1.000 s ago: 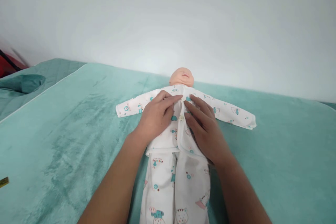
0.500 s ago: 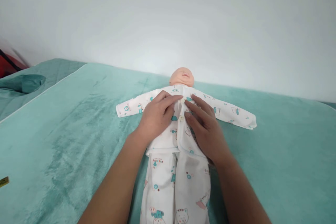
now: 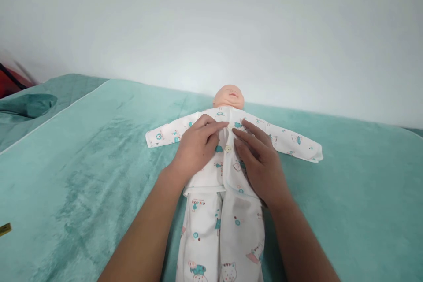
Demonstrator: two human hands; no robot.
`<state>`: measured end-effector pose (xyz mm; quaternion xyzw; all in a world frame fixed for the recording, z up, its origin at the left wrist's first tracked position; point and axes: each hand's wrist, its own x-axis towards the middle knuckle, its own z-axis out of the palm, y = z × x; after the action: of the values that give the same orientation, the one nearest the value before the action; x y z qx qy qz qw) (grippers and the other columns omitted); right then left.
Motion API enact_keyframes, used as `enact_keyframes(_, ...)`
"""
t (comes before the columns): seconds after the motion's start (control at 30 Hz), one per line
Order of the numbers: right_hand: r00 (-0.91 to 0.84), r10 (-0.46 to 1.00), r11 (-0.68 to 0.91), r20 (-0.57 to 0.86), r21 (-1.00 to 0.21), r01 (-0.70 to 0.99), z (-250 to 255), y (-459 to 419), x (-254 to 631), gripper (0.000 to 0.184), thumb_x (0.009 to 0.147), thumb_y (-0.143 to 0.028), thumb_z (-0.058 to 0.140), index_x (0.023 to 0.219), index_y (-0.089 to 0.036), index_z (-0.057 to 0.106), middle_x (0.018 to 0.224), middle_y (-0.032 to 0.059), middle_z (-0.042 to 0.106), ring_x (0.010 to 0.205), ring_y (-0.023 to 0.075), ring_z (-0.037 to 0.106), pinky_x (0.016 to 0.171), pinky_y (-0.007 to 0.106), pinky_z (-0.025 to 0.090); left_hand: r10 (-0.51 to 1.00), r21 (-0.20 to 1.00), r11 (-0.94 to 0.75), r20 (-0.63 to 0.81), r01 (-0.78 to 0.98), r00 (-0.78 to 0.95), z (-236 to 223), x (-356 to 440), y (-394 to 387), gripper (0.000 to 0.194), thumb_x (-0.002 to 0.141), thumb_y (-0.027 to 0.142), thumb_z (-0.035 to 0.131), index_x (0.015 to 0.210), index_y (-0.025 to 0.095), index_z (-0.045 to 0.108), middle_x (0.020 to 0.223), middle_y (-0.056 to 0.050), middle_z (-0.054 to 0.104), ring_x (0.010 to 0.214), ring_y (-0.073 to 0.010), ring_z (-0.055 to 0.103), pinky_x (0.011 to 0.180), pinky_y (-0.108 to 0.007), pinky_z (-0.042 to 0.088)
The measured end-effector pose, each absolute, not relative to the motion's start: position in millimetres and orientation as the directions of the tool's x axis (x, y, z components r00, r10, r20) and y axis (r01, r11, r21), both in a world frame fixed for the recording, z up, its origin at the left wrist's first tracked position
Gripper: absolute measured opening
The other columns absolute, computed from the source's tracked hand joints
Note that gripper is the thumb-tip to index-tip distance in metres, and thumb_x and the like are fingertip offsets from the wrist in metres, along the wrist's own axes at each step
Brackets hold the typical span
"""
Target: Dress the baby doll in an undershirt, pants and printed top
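A baby doll (image 3: 229, 96) lies on its back on a teal blanket (image 3: 82, 163), its arms spread out. It wears a white printed shirt (image 3: 291, 141) and matching trousers (image 3: 228, 238). My left hand (image 3: 196, 147) rests on the doll's chest, fingers together, their tips at the top of the shirt's front opening. My right hand (image 3: 261, 163) lies on the other side of the chest, fingertips meeting the left ones at the same seam. Both pinch the shirt's edges near the upper button; a lower button (image 3: 228, 149) shows between the hands. The thumbs are hidden.
A plain white wall (image 3: 211, 22) stands right behind the doll's head. At the far left lies a folded dark green cloth (image 3: 28, 105), with something red (image 3: 9, 81) behind it. A small yellow tag (image 3: 5, 229) sits at the left edge.
Almost nothing has moved. My right fingertips have crept slightly up the shirt's front seam toward the left ones.
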<state>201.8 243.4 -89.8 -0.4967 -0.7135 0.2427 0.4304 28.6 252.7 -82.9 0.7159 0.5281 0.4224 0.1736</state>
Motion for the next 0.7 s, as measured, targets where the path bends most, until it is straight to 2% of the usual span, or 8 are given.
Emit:
enact_keyframes(0.3, -0.119, 0.906, 0.406, 0.405, -0.759, 0.509, -89.1, 241.6, 202.2, 0.031, 0.096, -0.036, 0.051, 0.12, -0.03, 0.069, 0.143, -0.0008, 0.05, 0.132, 0.0217, 0.044, 0.113, 0.044, 0.037, 0.906, 0.699, -0.369, 0.417, 0.613, 0.07, -82.1, 29.3, 252.3, 0.041, 0.088, 0.006, 0.045, 0.116, 0.023, 0.07, 0.095, -0.003, 0.061, 0.085, -0.0126, 0.06, 0.076, -0.027, 0.049)
enact_keyframes(0.7, -0.208, 0.923, 0.383, 0.323, -0.743, 0.548, -91.0, 244.4, 205.4, 0.037, 0.096, -0.044, 0.049, 0.129, -0.033, 0.062, 0.152, -0.0034, 0.037, 0.142, 0.0229, 0.03, 0.119, 0.047, 0.029, 0.888, 0.679, -0.411, 0.45, 0.608, 0.097, -84.7, 27.5, 252.8, 0.04, 0.089, 0.008, 0.044, 0.115, 0.023, 0.071, 0.093, -0.003, 0.06, 0.085, -0.0127, 0.058, 0.077, -0.028, 0.049)
